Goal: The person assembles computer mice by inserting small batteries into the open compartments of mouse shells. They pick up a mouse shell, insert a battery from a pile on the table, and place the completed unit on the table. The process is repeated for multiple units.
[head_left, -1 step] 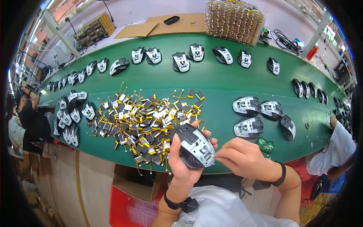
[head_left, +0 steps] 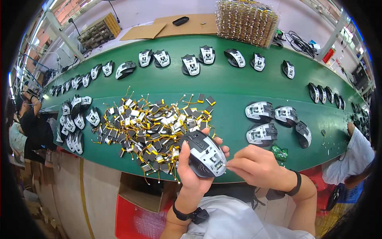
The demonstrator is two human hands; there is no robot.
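My left hand (head_left: 195, 175) is wrapped round a black and silver-white computer mouse (head_left: 204, 153), held over the table's near edge with its open cavity facing up. At the mouse's lower right edge is my right hand (head_left: 254, 165), its thumb and fingertips pinched together. Whatever they may pinch is too small to make out. Directly behind and left of the held mouse spreads a large heap of small flat battery cells (head_left: 151, 127) with yellow tape and thin wires.
Several part-built mice (head_left: 260, 111) lie to the right, near a green crumpled packet (head_left: 279, 153). More mice (head_left: 75, 119) cluster at left, and others line the green table (head_left: 223, 87). A clear box of batteries (head_left: 246, 24) stands behind. A person's sleeve (head_left: 350, 153) shows at right.
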